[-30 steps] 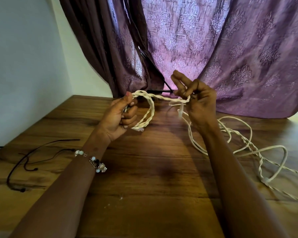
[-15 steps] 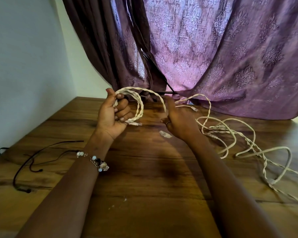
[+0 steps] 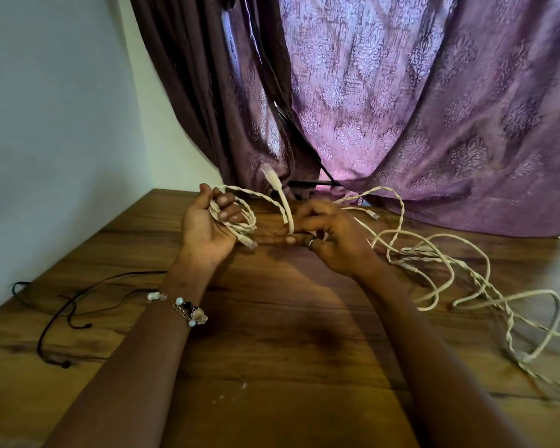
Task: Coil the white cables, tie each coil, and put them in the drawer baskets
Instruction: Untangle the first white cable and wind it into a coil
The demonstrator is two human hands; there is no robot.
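Two bare forearms, no sleeves. Left hand: bare fingers; wrist wore chain bracelet strung with white and dark beads, one pale larger charm at 4 o'clock end of chain. Right hand: silver-toned band ring on one finger, at 9 o'clock of palm.

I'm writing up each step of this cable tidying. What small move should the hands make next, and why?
Probably wrap the free plug end around the coil. The left hand grips a small coil of white twisted cable, and the right hand pinches the short upright tail, so the coil looks ready to tie.
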